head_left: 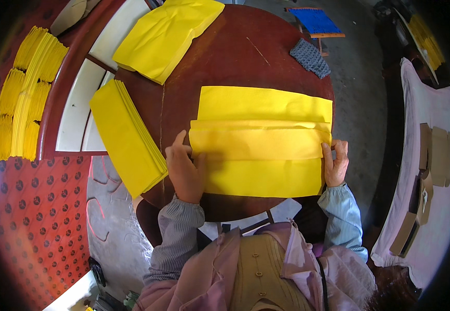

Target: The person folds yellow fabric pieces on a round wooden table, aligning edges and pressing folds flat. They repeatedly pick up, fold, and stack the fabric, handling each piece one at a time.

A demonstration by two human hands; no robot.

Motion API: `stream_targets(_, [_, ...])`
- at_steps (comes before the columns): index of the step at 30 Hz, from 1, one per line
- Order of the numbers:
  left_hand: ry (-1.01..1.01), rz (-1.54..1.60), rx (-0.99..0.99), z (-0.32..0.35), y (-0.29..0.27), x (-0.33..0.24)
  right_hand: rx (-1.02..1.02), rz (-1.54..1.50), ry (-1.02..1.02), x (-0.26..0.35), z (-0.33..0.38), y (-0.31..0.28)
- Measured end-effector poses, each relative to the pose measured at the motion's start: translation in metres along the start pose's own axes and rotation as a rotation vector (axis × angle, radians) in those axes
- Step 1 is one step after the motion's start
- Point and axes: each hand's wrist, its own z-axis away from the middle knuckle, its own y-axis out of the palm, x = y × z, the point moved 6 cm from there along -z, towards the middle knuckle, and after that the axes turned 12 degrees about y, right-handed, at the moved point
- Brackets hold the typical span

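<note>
Folded yellow paper sheet [261,142] is laid with its long axis left-right on the counter [225,62]; left hand [184,171] is pressed flat on the left end, right hand [335,165] is pinched on the right edge.

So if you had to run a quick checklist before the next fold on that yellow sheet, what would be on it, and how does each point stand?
1. Left hand flat on the left end of the yellow sheet: ok.
2. Right hand at the sheet's right edge, fingers curled over it: ok.
3. Folded band lies straight across the sheet: ok, as far as the curved picture shows.
4. Sheet fully on the round table: ok; its near edge lies close to the rim.
5. Folded stack at the left apart from the sheet: ok, though it overhangs the table edge.
6. Crease pressed sharp along its whole length: cannot tell.
</note>
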Motion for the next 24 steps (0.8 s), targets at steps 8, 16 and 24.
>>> stream_targets(8, [0.414, 0.072, 0.302, -0.019, 0.029, -0.035, -0.004, -0.015, 0.024, 0.002, 0.003, -0.002])
stream_targets(16, [0.159, -0.195, 0.283, -0.009, 0.087, -0.053, 0.026, -0.159, 0.024, -0.013, 0.003, 0.002])
stream_targets(24, [0.08, -0.335, 0.326, -0.008, 0.095, -0.061, -0.163, 0.29, -0.326, 0.088, 0.024, -0.018])
